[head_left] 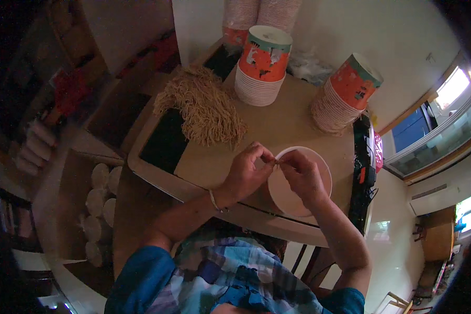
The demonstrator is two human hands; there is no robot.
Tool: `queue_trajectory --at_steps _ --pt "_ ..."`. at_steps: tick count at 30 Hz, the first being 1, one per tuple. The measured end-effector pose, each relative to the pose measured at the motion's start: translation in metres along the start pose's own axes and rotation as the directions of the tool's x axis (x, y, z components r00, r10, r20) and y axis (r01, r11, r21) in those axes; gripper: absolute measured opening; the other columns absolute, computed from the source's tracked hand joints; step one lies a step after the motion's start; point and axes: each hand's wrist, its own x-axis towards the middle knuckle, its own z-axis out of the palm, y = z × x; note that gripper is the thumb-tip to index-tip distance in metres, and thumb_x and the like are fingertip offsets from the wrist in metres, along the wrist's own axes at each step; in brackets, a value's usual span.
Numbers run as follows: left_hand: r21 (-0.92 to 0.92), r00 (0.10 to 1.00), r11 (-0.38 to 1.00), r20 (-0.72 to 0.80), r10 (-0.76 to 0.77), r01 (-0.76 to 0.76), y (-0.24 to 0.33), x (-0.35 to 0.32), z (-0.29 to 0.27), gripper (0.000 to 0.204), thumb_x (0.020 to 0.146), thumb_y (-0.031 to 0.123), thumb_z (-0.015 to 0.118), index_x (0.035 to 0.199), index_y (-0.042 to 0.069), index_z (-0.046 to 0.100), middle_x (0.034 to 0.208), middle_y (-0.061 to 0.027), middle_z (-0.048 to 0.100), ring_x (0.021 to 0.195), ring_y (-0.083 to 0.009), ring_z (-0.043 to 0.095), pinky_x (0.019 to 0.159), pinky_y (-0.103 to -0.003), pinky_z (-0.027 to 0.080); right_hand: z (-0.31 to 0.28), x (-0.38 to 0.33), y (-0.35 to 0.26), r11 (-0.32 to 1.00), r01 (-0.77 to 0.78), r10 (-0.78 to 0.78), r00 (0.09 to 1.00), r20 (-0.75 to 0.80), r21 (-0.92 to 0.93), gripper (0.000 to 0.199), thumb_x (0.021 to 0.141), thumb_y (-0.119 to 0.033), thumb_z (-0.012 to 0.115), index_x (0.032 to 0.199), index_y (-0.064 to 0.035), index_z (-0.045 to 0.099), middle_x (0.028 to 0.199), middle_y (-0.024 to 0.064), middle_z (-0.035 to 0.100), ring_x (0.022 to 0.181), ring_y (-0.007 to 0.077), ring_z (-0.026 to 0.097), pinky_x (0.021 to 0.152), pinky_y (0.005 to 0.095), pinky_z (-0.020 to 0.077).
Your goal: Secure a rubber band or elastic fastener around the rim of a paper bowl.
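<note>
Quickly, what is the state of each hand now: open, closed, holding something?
Left hand: closed in a fingertip pinch; anything held is too small to identify.
Right hand: also pinched closed, close against the left; anything held cannot be told.

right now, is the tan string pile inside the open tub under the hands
No, the tan string pile lies outside the open tub, off to its left and farther from the person.

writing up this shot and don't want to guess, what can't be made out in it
All in the head view:
- Whatever the left hand and right hand pinch: too small, covered by fingertips.
- Part of the white tub's inside: behind the right hand.
- Tops of the two back stacks: cut off by the upper edge.
- Contents of the clear plastic: blurred, partly behind the front stack.
</note>
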Motion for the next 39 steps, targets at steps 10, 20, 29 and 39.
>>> queue_trajectory --at_steps 10,20,29,39 --pt "-0.320 0.944 0.890 0.149 -0.293 0.326 0.002 0.007 -0.006 0.008 0.086 0.008 0.062 0.091 0.003 0.061 0.086 -0.0009 0.060 0.082 -0.0092 0.056 0.074 -0.025 0.047 -0.006 0.001 -0.004 0.976 -0.056 0.040 0.996 0.079 0.208 0.012 0.090 -0.007 0.055 0.100 -0.0018 0.058 0.075 0.0016 0.055 0.058 0.0089 0.051 0.051 0.0220 0.0402" --pt "-0.397 0.903 0.818 0.290 -0.318 0.416 0.002 0.009 -0.018 0.012 0.089 0.013 0.056 0.095 0.004 0.058 0.091 0.0016 0.058 0.087 -0.0073 0.052 0.082 -0.024 0.043 -0.017 0.005 -0.022 0.889 -0.258 0.179 0.956 0.231 0.378 0.027 0.098 -0.022 0.049 0.117 -0.0053 0.057 0.069 0.0039 0.058 0.050 0.0073 0.047 0.043 0.0207 0.0355" --pt "-0.395 0.910 0.831 0.301 -0.287 0.392 0.008 0.010 -0.020 0.009 0.088 0.010 0.059 0.095 0.005 0.060 0.088 0.0034 0.059 0.085 -0.0043 0.052 0.077 -0.022 0.045 -0.010 0.014 -0.028 0.967 -0.212 0.171 0.953 0.249 0.145 0.016 0.092 -0.011 0.057 0.106 -0.0049 0.064 0.061 0.0001 0.054 0.048 0.0046 0.045 0.042 0.0197 0.0311" --pt "-0.337 0.944 0.891 0.235 -0.232 0.304 -0.006 0.008 -0.018 0.011 0.086 0.009 0.064 0.095 0.004 0.060 0.089 0.0019 0.059 0.085 -0.0048 0.055 0.077 -0.023 0.047 -0.012 0.018 -0.023 0.989 -0.121 0.096 0.962 0.257 0.084 0.012 0.092 -0.016 0.062 0.097 -0.0046 0.064 0.068 -0.0015 0.059 0.055 0.0049 0.051 0.046 0.0209 0.0394"
